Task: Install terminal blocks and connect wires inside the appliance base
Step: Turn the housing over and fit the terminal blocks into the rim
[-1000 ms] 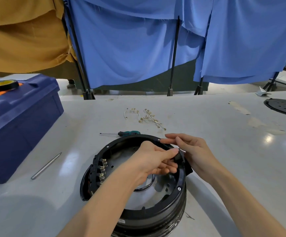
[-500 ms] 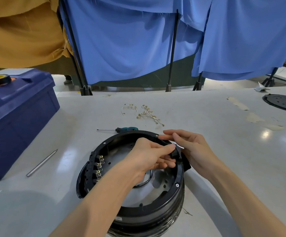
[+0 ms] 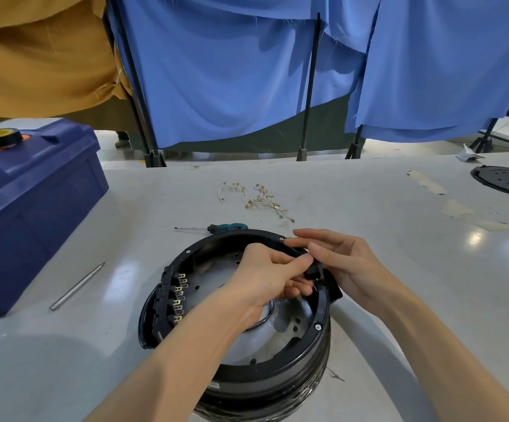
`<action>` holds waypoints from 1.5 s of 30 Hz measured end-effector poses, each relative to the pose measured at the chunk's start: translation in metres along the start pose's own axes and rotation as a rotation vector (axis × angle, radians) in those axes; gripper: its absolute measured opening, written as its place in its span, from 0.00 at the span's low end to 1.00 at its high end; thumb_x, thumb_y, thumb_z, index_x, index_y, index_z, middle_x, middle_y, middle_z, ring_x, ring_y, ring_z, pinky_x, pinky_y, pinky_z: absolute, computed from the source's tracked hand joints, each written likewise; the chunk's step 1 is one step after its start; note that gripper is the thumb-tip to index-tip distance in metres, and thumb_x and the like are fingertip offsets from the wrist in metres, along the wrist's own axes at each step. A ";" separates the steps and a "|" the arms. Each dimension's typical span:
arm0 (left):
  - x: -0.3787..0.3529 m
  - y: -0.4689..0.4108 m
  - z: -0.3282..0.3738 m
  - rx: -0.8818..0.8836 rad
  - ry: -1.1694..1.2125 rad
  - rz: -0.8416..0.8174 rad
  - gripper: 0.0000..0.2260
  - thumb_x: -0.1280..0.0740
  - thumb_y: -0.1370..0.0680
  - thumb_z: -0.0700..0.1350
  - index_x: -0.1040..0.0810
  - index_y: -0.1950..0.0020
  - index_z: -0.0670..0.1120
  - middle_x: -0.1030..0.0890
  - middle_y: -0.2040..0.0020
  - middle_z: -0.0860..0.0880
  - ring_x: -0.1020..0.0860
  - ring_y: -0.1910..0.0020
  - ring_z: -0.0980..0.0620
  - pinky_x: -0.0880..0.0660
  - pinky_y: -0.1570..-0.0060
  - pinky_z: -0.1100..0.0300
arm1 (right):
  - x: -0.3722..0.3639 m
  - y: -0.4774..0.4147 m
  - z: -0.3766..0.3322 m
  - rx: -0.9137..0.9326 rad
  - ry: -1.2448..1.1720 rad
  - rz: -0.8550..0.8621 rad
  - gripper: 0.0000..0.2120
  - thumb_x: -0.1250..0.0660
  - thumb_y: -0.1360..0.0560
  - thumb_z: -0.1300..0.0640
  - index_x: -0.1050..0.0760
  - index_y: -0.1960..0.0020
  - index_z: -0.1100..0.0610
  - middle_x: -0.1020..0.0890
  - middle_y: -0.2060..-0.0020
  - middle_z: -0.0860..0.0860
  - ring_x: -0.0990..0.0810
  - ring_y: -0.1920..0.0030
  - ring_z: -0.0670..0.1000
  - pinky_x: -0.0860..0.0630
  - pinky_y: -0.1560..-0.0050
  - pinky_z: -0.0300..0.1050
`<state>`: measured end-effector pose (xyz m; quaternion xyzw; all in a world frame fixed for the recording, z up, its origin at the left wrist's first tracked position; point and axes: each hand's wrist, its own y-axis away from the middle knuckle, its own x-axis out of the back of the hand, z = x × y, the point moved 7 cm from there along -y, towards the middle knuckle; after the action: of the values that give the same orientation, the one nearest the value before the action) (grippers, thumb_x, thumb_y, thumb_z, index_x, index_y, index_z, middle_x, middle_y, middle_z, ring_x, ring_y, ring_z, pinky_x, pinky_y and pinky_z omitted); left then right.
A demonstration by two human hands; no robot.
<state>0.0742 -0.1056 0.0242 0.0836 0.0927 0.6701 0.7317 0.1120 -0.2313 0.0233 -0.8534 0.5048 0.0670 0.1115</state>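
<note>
- Terminal block [image 3: 314,271] sits at 2 o'clock on the base [image 3: 318,327] rim, mid-counter [image 3: 399,208].
- Left hand [image 3: 265,278] grip pinches it.
- Right hand [image 3: 347,266] grip spread, thumb touching it.
- Screwdriver [image 3: 227,228] lies at 12 o'clock.

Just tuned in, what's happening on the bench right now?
A person is working at the right rim of the round black base. The left hand pinches a small black part against that rim, while the right hand rests on the rim from outside, fingers mostly straight. A terminal block with brass tabs sits at the left rim. A screwdriver and loose wires lie on the table beyond the base, untouched.
</note>
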 end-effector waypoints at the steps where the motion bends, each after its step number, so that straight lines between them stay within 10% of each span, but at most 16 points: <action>1: 0.000 0.000 0.000 -0.001 0.003 0.000 0.12 0.29 0.23 0.45 0.19 0.52 0.35 0.17 0.68 0.43 0.20 0.71 0.53 0.23 0.69 0.67 | 0.000 0.000 0.000 0.001 -0.002 0.001 0.18 0.30 0.27 0.58 0.22 0.38 0.61 0.18 0.42 0.59 0.19 0.41 0.60 0.21 0.45 0.44; 31: 0.002 0.004 -0.002 0.012 -0.152 -0.013 0.14 0.32 0.22 0.48 0.23 0.62 0.40 0.26 0.77 0.49 0.25 0.79 0.53 0.31 0.78 0.64 | -0.002 -0.002 0.004 0.039 0.101 0.029 0.15 0.29 0.27 0.52 0.19 0.42 0.55 0.17 0.43 0.56 0.18 0.42 0.57 0.21 0.46 0.43; 45: -0.006 0.005 -0.005 0.071 -0.114 -0.046 0.16 0.33 0.21 0.51 0.24 0.49 0.37 0.25 0.72 0.47 0.26 0.78 0.52 0.32 0.78 0.63 | 0.000 0.001 0.006 0.034 0.098 0.055 0.13 0.31 0.25 0.54 0.19 0.42 0.55 0.17 0.42 0.54 0.18 0.42 0.56 0.21 0.48 0.43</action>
<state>0.0681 -0.1112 0.0210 0.1455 0.0766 0.6436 0.7475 0.1115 -0.2303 0.0178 -0.8394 0.5340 0.0196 0.0992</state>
